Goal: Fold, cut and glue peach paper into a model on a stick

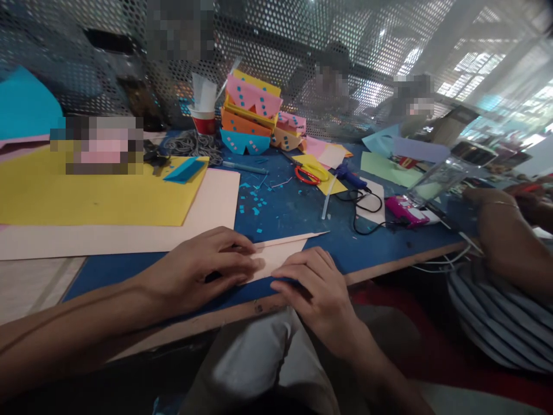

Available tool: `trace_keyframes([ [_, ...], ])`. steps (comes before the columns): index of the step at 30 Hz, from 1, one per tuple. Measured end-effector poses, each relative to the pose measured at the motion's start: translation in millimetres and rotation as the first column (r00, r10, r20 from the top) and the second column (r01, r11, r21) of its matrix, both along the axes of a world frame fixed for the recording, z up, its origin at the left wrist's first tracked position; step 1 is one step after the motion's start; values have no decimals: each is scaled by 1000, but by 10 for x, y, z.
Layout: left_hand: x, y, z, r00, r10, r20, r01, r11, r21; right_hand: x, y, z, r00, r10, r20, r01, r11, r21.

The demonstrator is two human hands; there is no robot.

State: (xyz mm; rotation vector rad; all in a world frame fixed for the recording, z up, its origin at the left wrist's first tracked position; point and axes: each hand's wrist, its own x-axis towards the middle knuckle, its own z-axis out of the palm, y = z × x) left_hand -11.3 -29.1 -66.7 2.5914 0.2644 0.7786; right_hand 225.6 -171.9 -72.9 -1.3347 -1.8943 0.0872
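Resting left hand, fingers slightly spread, on pale paper lying at that hand's 3 o'clock on blue table; curling right hand at paper's 4 o'clock, pinch unclear. Probably handling light, bendy, crease-prone; best holding by edges.
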Motion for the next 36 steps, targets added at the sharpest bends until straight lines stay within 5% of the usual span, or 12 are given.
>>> trace_keyframes([
  [6, 6, -4, 11, 1000, -8, -1, 8, 1000, 12, -25, 92, 94, 956, -4, 293, 9, 1000, -18],
  [14, 10, -15, 18, 1000, -10, 6, 10, 1000, 22, 8, 112, 254, 794, 47, 606, -79, 997, 26],
  [23, 21, -34, 30, 1000, 1, -7, -1, 1000, 13, -50, 154, 409, 633, 62, 772, -182, 981, 71],
  [36, 21, -24, 11, 1000, -7, -8, 7, 1000, 11, -15, 168, 434, 577, 49, 815, -224, 970, 100],
])
